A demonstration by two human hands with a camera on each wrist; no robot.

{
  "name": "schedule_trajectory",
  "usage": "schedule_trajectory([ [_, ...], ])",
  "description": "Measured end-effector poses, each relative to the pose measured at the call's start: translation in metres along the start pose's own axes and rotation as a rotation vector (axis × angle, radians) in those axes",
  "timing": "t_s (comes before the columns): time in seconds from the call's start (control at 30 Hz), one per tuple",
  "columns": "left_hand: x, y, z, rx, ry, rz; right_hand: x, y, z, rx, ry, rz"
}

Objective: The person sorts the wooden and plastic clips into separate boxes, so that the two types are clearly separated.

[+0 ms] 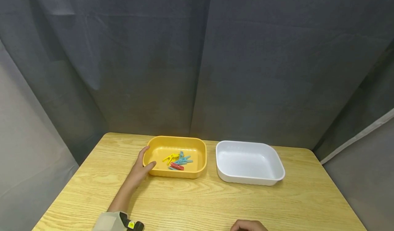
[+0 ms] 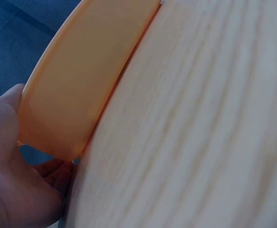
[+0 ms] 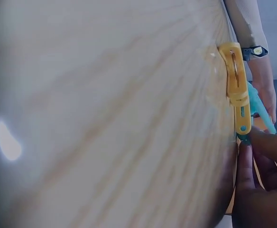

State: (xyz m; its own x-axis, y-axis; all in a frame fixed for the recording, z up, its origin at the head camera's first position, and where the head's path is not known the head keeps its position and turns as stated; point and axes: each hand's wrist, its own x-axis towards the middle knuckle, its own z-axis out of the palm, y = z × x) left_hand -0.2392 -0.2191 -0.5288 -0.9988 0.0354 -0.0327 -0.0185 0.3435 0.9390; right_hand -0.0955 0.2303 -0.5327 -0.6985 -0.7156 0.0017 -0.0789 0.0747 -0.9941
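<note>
Two trays in the lower half of the head view. Going left to right, the left hand (image 1: 140, 169) grips the left end of the yellow tray (image 1: 174, 173), thumb over the front rim. Tray's shiny with rounded corners, and mid-floor sits a small heap of clips (image 1: 183, 161): yellow, pale blue, one red. Next over, the white tray (image 1: 250, 180), glossy, same rounded shape. Below it, at the bottom edge, the right hand (image 1: 248, 225) is cut off. Right wrist view has its fingertips bunched at lower right, by a slotted yellow clip (image 3: 236, 90) and a teal clip (image 3: 257, 103); can't tell if they actually pinch either. Table (image 1: 184, 203) is pale yellow woodgrain. Dark grey curtains (image 1: 147, 70) fill the upper frame, lighter fabric (image 1: 24, 132) down the left.
</note>
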Motion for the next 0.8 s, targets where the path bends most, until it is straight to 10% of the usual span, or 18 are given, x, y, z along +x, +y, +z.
schedule_trajectory([
  [0.8,-0.002,0.001,-0.001,0.027,-0.01,0.003,0.0,-0.016,-0.003,0.081,0.068,0.07],
])
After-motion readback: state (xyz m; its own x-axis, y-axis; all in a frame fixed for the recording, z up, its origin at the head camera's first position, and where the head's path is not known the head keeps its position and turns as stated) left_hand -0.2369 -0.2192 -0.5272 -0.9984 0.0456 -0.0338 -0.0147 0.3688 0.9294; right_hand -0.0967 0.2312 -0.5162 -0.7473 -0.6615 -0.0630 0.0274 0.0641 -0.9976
